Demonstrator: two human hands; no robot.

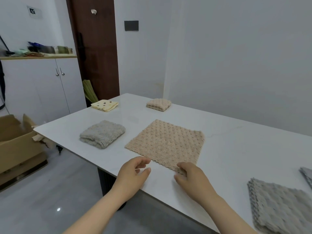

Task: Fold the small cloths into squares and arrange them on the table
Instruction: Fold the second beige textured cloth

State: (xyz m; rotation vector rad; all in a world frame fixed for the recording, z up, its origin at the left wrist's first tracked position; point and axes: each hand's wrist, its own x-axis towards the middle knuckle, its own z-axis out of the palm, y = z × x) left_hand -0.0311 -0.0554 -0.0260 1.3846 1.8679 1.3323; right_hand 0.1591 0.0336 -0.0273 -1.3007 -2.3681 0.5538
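Note:
A beige bobbled cloth (166, 144) lies spread flat on the white table (236, 149). My right hand (190, 179) pinches its near corner. My left hand (133, 171) hovers just left of the cloth's near edge, fingers loosely curled and holding nothing. A folded grey cloth (102, 133) sits to the left. A folded beige cloth (158, 104) and a folded yellow dotted cloth (104, 104) lie at the far end. A stack of unfolded grey cloths (278, 205) lies at the near right.
Another grey cloth (307, 174) pokes in at the right edge. An open cardboard box (15, 142) stands on the floor left of the table. A white cabinet (40, 88) and a brown door (94, 48) are behind. The wall runs along the table's right side.

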